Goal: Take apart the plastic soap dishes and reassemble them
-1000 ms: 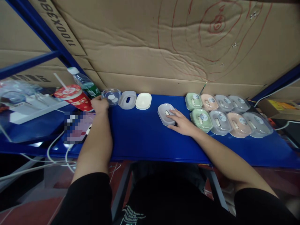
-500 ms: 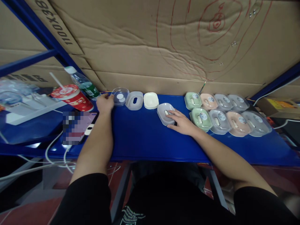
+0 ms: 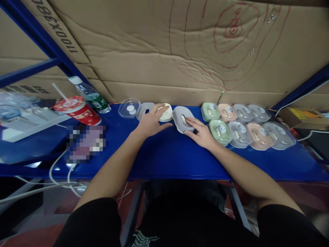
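Observation:
My right hand [image 3: 202, 133] grips the right side of a grey oval container [image 3: 182, 116], which is tilted with its near edge on or close to the blue table. My left hand [image 3: 151, 121] is in the air with its fingers spread, over the right part of a grey piece with a dark slot [image 3: 144, 110] and in front of a cream square piece [image 3: 167, 114]. To the left of these lies a clear lid [image 3: 125, 109] with two white discs. Several lidded containers in green [image 3: 220, 133], peach [image 3: 259, 137] and grey [image 3: 240, 134] stand in two rows at the right.
A red cup with a straw [image 3: 82, 111], a plastic bottle [image 3: 94, 99] and a blurred-out flat object [image 3: 86, 142] are on the left of the blue table [image 3: 159, 159]. White cables [image 3: 52, 168] hang over its front left edge. Cardboard [image 3: 133, 65] stands behind.
My left hand has moved right, from the clear lid to near the cream piece. The grey container under my right hand has been tilted and turned a little.

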### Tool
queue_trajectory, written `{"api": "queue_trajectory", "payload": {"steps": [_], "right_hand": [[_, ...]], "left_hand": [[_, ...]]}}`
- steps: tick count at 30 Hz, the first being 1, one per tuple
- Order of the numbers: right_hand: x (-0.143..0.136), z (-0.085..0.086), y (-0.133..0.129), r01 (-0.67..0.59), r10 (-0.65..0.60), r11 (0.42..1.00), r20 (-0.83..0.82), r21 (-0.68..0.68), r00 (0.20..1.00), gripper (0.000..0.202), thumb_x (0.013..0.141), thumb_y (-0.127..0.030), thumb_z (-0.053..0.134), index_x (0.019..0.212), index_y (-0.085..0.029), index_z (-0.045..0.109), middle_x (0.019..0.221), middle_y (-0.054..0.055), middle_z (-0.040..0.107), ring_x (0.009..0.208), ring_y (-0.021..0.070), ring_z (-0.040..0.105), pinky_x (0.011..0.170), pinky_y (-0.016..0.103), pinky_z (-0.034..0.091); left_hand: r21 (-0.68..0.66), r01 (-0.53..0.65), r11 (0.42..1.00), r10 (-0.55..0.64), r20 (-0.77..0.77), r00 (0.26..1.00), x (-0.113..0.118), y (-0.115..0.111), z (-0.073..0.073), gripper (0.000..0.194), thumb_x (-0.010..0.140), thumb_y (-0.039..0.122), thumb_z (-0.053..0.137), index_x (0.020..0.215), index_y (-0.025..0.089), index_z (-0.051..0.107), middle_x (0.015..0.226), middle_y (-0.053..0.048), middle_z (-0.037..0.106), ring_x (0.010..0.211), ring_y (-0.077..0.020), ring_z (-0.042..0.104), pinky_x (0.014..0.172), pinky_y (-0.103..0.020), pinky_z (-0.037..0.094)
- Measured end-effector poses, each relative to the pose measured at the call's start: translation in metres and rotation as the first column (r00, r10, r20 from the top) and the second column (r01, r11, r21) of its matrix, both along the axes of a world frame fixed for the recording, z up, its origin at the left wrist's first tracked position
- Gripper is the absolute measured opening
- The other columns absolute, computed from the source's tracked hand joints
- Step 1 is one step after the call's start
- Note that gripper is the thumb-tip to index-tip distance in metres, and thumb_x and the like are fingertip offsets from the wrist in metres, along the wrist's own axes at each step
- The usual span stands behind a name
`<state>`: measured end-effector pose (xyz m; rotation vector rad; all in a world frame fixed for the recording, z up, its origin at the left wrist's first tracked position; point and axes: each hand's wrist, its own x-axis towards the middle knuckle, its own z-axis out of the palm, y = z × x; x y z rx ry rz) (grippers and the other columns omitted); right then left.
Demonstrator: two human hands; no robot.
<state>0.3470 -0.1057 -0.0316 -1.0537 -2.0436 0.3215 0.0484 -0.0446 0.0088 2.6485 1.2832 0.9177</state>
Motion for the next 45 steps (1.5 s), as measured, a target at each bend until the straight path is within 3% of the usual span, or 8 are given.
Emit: {"api": "queue_trajectory", "payload": {"steps": [5,11,16,20,24,30,40,45], "right_hand": [[-0.002,0.003,-0.002,-0.028,0.029,0.999,-0.008,0.026,1.000,0.049,0.100,-0.055,0.074,0.141,-0.029,0.074,0.149,0.010,0.073,0.140,0.0321,0.068,0.130,0.060,0.044],[-0.002,-0.001,0.001,-0.055,0.055,0.998,-0.021,0.011,0.998,0.043,0.097,-0.055,0.077,0.132,-0.030,0.078,0.140,0.009,0.078,0.134,0.0317,0.072,0.130,0.062,0.043],[-0.002,0.004,-0.005,-0.024,0.035,0.996,-0.132,0.081,0.991,0.046,0.099,-0.062,0.071,0.131,-0.029,0.076,0.138,0.011,0.078,0.131,0.0322,0.073,0.121,0.061,0.053],[-0.001,0.007,-0.009,0.011,0.005,0.996,-0.188,0.086,0.982,0.073,0.101,-0.073,0.059,0.162,-0.033,0.051,0.164,0.012,0.058,0.150,0.0376,0.058,0.121,0.064,0.053],[0.001,0.005,-0.008,0.000,0.002,1.000,-0.162,0.017,0.987,0.091,0.102,-0.072,0.058,0.176,-0.035,0.020,0.178,0.014,0.037,0.149,0.0392,0.058,0.118,0.063,0.056],[0.002,-0.005,0.000,-0.097,0.101,0.995,0.139,-0.038,0.985,0.068,0.099,-0.062,0.071,0.156,-0.028,0.058,0.159,0.016,0.061,0.153,0.0391,0.054,0.127,0.068,0.043],[0.006,-0.011,-0.001,-0.105,0.145,0.984,0.304,-0.146,0.942,0.055,0.093,-0.029,0.073,0.147,-0.023,0.062,0.166,0.018,0.054,0.163,0.0433,0.039,0.129,0.072,0.034],[0.006,-0.014,-0.002,-0.092,0.147,0.980,0.332,-0.175,0.932,0.042,0.097,-0.029,0.070,0.138,-0.025,0.067,0.165,0.017,0.055,0.162,0.0411,0.041,0.128,0.072,0.036]], "left_hand": [[-0.123,0.175,0.977,-0.175,0.016,0.985,0.014,-0.001,-0.016,0.087,0.096,0.065,0.073,0.165,0.022,0.043,0.164,-0.019,0.053,0.134,-0.0341,0.067,0.101,-0.044,0.063],[-0.152,0.167,0.974,-0.177,-0.058,0.982,0.010,0.007,-0.027,0.103,0.083,0.063,0.088,0.166,0.024,0.042,0.164,-0.019,0.054,0.145,-0.0389,0.059,0.111,-0.049,0.058],[-0.051,0.174,0.984,-0.173,0.008,0.985,0.010,0.003,-0.020,0.061,0.100,0.041,0.073,0.157,0.028,0.055,0.153,-0.013,0.063,0.124,-0.0277,0.071,0.095,-0.039,0.062],[0.044,0.058,0.997,-0.060,0.035,0.998,0.010,0.001,-0.011,0.041,0.104,0.033,0.063,0.144,0.024,0.066,0.136,-0.012,0.074,0.113,-0.0252,0.074,0.091,-0.036,0.060],[-0.025,-0.306,0.952,0.307,0.082,0.948,-0.005,0.008,0.002,0.033,0.107,0.035,0.054,0.129,0.020,0.072,0.115,-0.013,0.079,0.106,-0.0286,0.075,0.092,-0.038,0.057],[-0.219,-0.691,0.689,0.714,0.044,0.699,-0.057,0.033,0.014,0.047,0.100,0.030,0.057,0.144,0.017,0.063,0.116,-0.017,0.079,0.116,-0.0385,0.073,0.098,-0.048,0.056],[-0.291,-0.665,0.688,0.658,-0.136,0.741,-0.075,0.039,0.013,0.049,0.100,0.031,0.053,0.145,0.025,0.072,0.136,-0.015,0.076,0.130,-0.0406,0.069,0.107,-0.054,0.054],[-0.333,-0.675,0.659,0.645,-0.212,0.734,-0.077,0.039,0.013,0.048,0.099,0.037,0.056,0.141,0.025,0.075,0.139,-0.015,0.075,0.131,-0.0414,0.068,0.108,-0.054,0.053]]}}
